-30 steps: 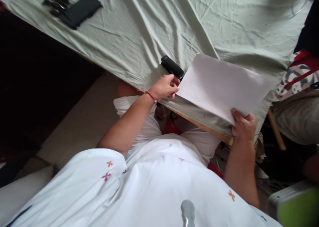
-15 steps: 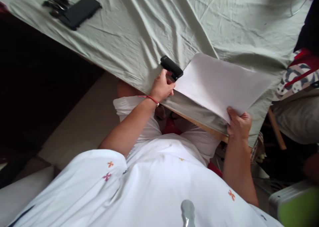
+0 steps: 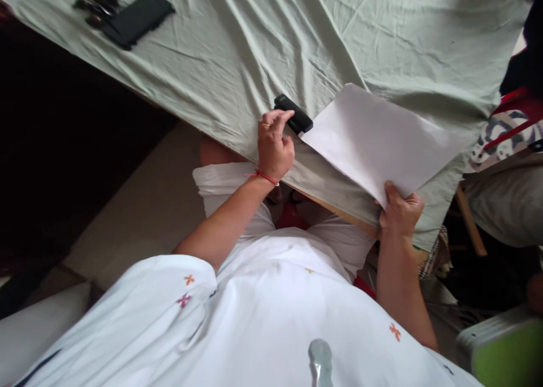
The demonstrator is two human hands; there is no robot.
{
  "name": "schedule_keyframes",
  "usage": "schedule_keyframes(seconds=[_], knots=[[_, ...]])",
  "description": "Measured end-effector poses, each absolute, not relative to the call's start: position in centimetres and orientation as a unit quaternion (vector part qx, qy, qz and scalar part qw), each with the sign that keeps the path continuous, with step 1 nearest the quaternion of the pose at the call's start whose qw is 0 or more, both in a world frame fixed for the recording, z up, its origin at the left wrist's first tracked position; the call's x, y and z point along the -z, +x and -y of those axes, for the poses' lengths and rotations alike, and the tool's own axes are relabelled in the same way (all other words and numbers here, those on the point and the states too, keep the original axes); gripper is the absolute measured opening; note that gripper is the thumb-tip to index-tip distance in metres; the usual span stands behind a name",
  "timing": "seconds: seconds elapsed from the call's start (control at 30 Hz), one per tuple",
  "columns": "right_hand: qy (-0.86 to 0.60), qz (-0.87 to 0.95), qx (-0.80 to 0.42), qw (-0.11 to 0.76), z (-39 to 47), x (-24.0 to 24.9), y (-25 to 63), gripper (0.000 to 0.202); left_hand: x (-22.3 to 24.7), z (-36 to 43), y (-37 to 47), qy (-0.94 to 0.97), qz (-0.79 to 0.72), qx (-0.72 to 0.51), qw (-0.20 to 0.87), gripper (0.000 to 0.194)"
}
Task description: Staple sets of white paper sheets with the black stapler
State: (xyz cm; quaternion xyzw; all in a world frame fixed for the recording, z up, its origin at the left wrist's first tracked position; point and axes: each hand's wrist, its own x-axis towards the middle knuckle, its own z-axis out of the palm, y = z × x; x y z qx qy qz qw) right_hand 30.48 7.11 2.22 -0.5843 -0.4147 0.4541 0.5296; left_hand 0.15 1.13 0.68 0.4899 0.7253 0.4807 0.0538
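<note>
A: Which grips are shown?
B: The right hand (image 3: 401, 214) pinches the paper (image 3: 382, 138); the left hand's (image 3: 276, 146) grip at the stapler (image 3: 297, 114) cannot be told.
A: Positions?
B: Both lie on the cloth (image 3: 220, 53), stapler at paper's corner.

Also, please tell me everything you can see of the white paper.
The paper looks thin, smooth and slightly bowed, with no visible print; sheet count is unclear. It lies slanted over the pale green cloth. The right hand grips its near corner. Its left corner meets the black stapler; whether inserted, I cannot tell.
</note>
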Motion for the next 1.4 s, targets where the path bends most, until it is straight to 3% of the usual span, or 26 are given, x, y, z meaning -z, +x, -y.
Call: schedule_keyframes(seconds=[0.27,0.63,1.17,1.4], knots=[[-0.570,0.420,-0.444,0.550,-7.1,-1.7,30.3,0.034,-1.3,-2.1,-1.2,0.614,-0.691,-0.378,0.054,0.059],[-0.577,0.411,-0.451,0.544,-7.2,-1.6,30.5,0.031,-2.4,-1.5,-0.8,0.592,-0.698,-0.393,0.089,0.046],[-0.603,0.395,-0.436,0.539,-6.7,-1.7,30.1,0.031,-4.6,-1.0,-0.7,0.658,-0.712,-0.236,0.070,0.052],[-0.628,0.363,-0.470,0.503,-6.9,-2.0,30.5,0.034,-5.0,-1.0,-0.8,0.659,-0.711,-0.232,0.075,0.055]])
